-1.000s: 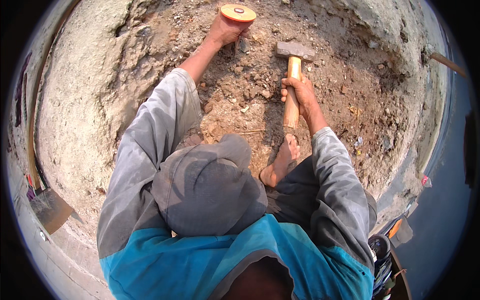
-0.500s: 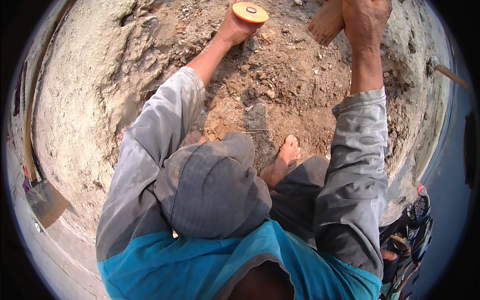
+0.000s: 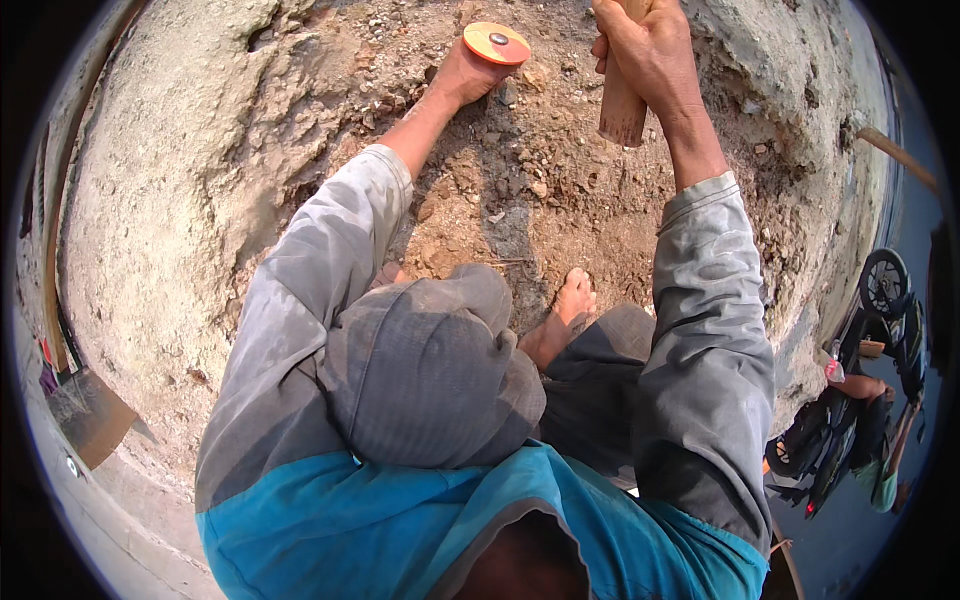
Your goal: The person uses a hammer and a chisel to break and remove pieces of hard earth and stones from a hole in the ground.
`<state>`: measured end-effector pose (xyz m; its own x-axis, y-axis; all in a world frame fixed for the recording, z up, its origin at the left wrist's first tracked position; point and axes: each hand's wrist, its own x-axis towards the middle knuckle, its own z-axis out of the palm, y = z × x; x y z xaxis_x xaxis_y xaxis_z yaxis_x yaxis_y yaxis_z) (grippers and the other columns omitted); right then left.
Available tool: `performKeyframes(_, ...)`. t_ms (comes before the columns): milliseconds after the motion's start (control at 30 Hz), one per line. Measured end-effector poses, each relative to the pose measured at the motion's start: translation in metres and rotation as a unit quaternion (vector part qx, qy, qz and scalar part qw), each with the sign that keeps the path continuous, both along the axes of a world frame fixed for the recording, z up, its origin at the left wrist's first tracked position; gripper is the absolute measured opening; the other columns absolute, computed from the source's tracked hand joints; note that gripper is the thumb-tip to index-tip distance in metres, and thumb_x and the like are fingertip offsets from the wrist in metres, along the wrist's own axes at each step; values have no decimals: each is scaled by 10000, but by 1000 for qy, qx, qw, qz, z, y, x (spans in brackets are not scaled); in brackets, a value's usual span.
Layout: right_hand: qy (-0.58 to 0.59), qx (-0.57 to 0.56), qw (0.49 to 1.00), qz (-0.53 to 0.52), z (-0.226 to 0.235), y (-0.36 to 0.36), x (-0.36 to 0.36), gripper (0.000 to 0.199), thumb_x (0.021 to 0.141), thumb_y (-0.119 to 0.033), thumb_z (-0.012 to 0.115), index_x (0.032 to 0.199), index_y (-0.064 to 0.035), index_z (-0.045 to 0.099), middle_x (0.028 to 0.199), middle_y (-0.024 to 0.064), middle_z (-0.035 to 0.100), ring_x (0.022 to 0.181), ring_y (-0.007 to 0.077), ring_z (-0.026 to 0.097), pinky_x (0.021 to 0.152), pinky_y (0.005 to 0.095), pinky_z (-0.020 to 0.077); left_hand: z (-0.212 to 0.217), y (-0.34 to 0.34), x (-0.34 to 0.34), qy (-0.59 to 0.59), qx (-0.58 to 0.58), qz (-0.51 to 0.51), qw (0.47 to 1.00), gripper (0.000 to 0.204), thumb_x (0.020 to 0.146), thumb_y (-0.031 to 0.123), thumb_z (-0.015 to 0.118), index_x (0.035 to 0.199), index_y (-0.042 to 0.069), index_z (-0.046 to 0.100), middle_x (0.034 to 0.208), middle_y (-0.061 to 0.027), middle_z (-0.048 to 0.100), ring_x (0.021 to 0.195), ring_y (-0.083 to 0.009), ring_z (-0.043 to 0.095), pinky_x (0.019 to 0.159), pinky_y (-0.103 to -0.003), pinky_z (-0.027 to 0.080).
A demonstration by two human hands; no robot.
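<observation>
My left hand (image 3: 468,78) is closed round a chisel with a round orange hand guard (image 3: 513,52). The metal striking end shows at the guard's centre, and the shaft is hidden below my hand. Up and to the right, my right hand (image 3: 657,62) grips a thick wooden handle (image 3: 622,108) whose butt end points toward me. The handle's far end is cut off by the upper edge of the picture, so no tool head shows. Broken earth and small stones (image 3: 540,188) lie under both hands, in a dug hollow.
Pale, rough ground (image 3: 150,240) rises on both sides of the hollow. My bare right foot (image 3: 572,305) stands in it. A shovel blade (image 3: 95,418) lies at the far left. A wooden pole (image 3: 898,158) juts out at the right, where a person rides a motorcycle (image 3: 884,283) on the road.
My right hand has swung left and slightly nearer, turning the wooden handle more upright. My left hand with the chisel has dropped a little. The motorcycle at right has come further into view.
</observation>
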<state>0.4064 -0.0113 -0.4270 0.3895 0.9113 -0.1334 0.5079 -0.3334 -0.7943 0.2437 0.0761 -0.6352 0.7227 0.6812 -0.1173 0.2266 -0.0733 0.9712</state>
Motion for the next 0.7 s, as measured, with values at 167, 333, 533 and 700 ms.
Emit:
performKeyframes(167,192,-236,951,59,-9,-44,-18,513,888,-241,639,1287,31,464,748,40,599,535,115,588,467,284,502,11,-36,-31,-52,178,71,980,423,812,204,785,1184,84,624,1030,-71,711,918,-182,689,833,-340,550)
performKeyframes(333,115,-259,957,63,-24,-99,-1,530,858,-200,643,1308,19,466,764,44,585,574,123,592,495,282,499,63,-101,-86,-132,79,-50,987,328,644,215,828,911,70,705,861,-89,709,792,-251,701,710,-358,564)
performKeyframes(533,253,-305,915,-79,-72,-136,3,463,879,-140,640,1293,-9,480,746,42,583,544,131,583,470,286,515,61,-143,-122,-148,51,-84,984,547,719,168,828,1200,61,588,1076,-102,683,995,-234,672,866,-354,545)
performKeyframes(700,370,-271,877,-141,-95,-151,-3,472,890,-58,629,1323,-21,443,681,28,570,498,132,583,443,288,525,20,-67,-102,-24,164,8,986,523,818,200,717,1316,135,571,1262,-26,650,1210,-218,586,1041,-376,475)
